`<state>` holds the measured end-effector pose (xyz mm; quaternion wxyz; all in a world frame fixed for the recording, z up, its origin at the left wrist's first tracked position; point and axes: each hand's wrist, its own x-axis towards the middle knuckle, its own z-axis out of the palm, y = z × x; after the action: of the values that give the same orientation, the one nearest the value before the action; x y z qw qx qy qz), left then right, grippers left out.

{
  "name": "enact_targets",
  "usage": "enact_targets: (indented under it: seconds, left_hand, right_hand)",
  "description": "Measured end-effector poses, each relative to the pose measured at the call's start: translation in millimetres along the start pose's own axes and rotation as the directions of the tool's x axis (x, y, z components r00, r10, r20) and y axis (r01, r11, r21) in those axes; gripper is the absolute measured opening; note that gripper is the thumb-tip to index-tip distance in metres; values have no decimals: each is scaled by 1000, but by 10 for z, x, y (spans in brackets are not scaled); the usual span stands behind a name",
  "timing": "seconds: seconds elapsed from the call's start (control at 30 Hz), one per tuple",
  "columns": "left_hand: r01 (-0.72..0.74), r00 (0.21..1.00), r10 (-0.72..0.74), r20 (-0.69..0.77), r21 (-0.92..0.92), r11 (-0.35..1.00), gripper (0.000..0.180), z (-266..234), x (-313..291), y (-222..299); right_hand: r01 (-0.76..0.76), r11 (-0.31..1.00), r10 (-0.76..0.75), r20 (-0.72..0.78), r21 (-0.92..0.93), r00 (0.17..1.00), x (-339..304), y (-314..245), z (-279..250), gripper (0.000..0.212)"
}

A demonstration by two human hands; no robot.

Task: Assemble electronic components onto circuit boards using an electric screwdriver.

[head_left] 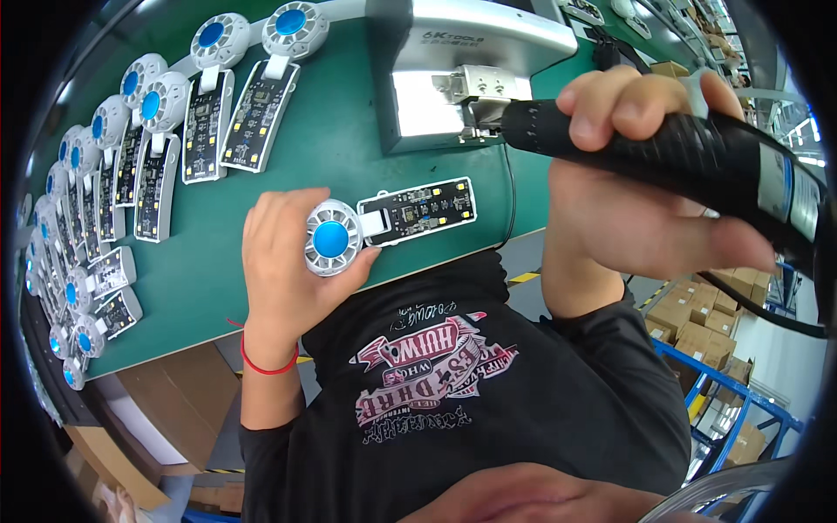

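My left hand (pixel 277 253) is wrapped round a small white fan unit (pixel 332 239) with a blue round centre, on the green table near its front edge. From the fan a white piece leads to a black circuit board (pixel 423 212) in a white housing, lying face up to the right. My right hand (pixel 602 213) grips a black electric screwdriver (pixel 676 148), held nearly level. The screwdriver's front end points left, at the metal outlet of a silver screw feeder (pixel 479 52); its bit is hard to make out there.
Several similar fan-and-board units (pixel 253 113) stretch in a curved row along the left and back of the green table (pixel 200 288). A thin black cable (pixel 512 196) runs down beside the feeder. Cardboard boxes (pixel 697 318) and a blue rack (pixel 724 379) stand beyond the table at right.
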<state>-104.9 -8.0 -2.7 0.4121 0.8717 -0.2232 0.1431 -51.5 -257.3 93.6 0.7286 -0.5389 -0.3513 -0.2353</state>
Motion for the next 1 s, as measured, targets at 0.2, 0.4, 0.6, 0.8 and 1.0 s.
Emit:
enact_targets:
  seconds: [0.2, 0.4, 0.6, 0.8, 1.0]
  left_hand:
    - [19, 1000, -19, -14, -11, 1000, 53, -11, -26, -33]
    - [16, 1000, -17, -11, -55, 998, 52, 4, -7, 2]
    - [27, 1000, -28, -14, -34, 999, 52, 35, -7, -36]
    - [38, 999, -38, -18, -37, 999, 52, 45, -12, -42]
    - [59, 998, -59, -1, -53, 997, 52, 34, 3, -46]
  right_hand:
    - [-177, 982, 162, 205, 58, 965, 81, -44, 20, 100]
    - [-199, 979, 193, 88, 53, 977, -242, -121, -32, 102]
    - [-235, 969, 230, 76, 79, 970, -348, -8, -111, 101]
    - [-235, 971, 232, 69, 36, 970, -363, -17, -96, 98]
    - [-236, 972, 236, 39, -20, 971, -361, -46, -64, 96]
